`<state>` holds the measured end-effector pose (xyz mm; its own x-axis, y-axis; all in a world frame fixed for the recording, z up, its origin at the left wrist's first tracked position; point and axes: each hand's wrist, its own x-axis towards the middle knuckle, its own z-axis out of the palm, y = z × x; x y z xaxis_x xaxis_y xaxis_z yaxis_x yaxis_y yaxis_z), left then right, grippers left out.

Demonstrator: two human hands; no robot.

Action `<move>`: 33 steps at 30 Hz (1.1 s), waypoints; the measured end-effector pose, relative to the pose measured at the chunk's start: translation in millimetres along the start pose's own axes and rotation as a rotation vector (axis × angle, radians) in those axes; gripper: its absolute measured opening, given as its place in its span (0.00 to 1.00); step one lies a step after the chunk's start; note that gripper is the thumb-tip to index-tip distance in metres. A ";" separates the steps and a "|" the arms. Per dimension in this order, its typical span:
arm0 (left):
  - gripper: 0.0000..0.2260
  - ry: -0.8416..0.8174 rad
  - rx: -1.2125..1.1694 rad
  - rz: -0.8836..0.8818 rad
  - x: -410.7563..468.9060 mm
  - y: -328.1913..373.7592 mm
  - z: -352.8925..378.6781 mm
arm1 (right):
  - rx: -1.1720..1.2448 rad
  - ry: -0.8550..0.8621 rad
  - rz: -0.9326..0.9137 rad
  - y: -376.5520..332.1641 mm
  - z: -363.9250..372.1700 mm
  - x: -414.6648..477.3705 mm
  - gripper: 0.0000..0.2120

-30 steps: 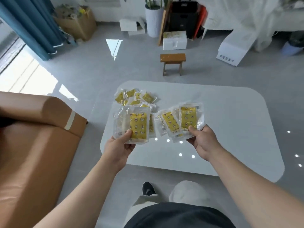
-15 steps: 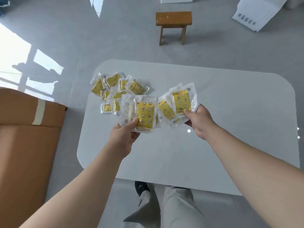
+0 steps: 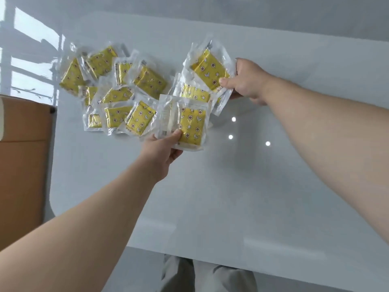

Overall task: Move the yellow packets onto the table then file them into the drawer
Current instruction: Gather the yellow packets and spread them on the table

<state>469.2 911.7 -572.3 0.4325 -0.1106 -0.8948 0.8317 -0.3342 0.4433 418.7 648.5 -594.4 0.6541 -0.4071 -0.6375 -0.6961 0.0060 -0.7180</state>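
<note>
Looking down on white table (image 3: 273, 186); brown object (image 3: 23, 154) off left edge. Far-left on tabletop: loose pile of yellow packets (image 3: 117, 87). Pinched in left hand (image 3: 162, 152): packet stack (image 3: 189, 127), near pile. Gripped in right hand (image 3: 248, 81): packet fan (image 3: 210, 68), just right of pile.

Glossy white table (image 3: 273, 186) with rounded corners, and three small bright light spots (image 3: 230, 137) mirrored in its top. Shiny grey floor (image 3: 294, 13) runs past its far edge, with window glare (image 3: 27, 49) off its far-left corner. A brown couch-ish thing (image 3: 23, 154) sits just left of it.
</note>
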 end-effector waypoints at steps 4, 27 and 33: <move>0.16 0.057 0.076 -0.013 20.3 -7.2 6.7 | -0.164 -0.080 0.016 -5.7 3.0 23.4 0.11; 0.29 0.248 0.767 -0.068 -68.1 21.3 13.8 | -0.560 0.196 0.419 32.3 25.7 -130.1 0.27; 0.17 0.075 0.836 -0.055 -179.6 41.9 -4.8 | -0.104 0.230 0.536 3.4 57.2 -257.5 0.22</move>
<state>428.1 922.0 -392.8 0.4454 -0.0207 -0.8951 0.3336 -0.9239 0.1873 264.8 805.5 -448.7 0.1302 -0.5597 -0.8184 -0.9447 0.1807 -0.2738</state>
